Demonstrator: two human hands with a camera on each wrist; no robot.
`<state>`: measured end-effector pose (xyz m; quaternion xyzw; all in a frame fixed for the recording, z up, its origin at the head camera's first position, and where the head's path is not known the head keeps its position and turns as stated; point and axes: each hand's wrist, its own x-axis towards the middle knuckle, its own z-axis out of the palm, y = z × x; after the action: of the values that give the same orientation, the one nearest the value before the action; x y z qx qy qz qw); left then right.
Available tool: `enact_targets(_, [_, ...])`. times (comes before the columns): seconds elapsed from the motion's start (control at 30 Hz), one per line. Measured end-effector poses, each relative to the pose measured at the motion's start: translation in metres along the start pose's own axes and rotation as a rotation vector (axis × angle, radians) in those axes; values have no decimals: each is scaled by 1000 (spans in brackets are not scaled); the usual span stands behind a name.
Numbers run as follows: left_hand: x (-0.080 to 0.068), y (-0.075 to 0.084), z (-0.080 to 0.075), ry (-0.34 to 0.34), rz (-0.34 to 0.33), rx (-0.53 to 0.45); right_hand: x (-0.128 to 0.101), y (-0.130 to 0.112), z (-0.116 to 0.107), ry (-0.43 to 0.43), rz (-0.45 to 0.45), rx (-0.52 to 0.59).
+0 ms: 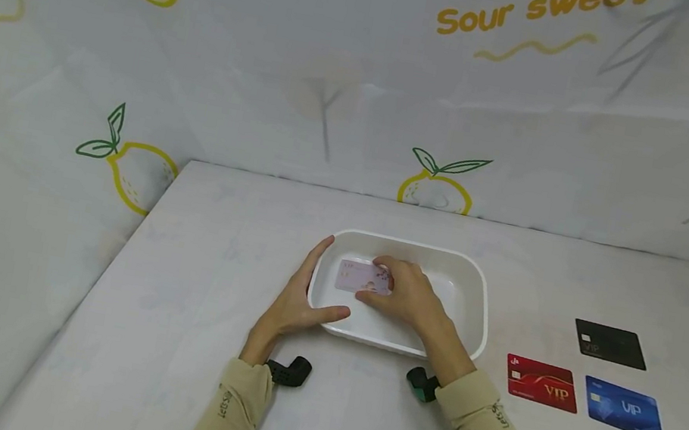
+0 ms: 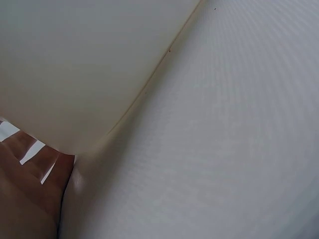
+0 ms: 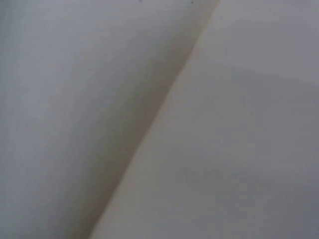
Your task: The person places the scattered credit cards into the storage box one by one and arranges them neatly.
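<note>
A white rectangular tray (image 1: 482,305) sits at the middle of the table. Inside it, my right hand (image 1: 397,286) pinches a pale pink card (image 1: 354,276) by its right end, just above the tray floor. My left hand (image 1: 305,296) lies against the tray's left outer wall with fingers straight and the thumb on the front rim. The left wrist view shows the tray wall (image 2: 75,64) close up, with a bit of my hand (image 2: 25,199) at the lower left. The right wrist view is a white blur.
Three cards lie flat on the table to the right of the tray: a black card (image 1: 610,344), a red VIP card (image 1: 542,383) and a blue VIP card (image 1: 624,408). White sheeting printed with lemons walls in the table at the back and both sides.
</note>
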<state>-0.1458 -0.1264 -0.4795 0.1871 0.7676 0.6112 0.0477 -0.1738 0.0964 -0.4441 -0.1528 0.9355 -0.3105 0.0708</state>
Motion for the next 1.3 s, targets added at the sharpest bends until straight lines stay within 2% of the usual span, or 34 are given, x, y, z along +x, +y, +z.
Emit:
enact_targets(0.5, [0,1,0,4,-26,7,1,-2,0,15,5,-16])
enact_targets(1.07, [0,1,0,5,-20,0,-1,-2,-2,-1,19,-31])
enact_targets(1.3, [0,1,-1,-16,-7,-26,-4,-3,-4,-4,7,-21])
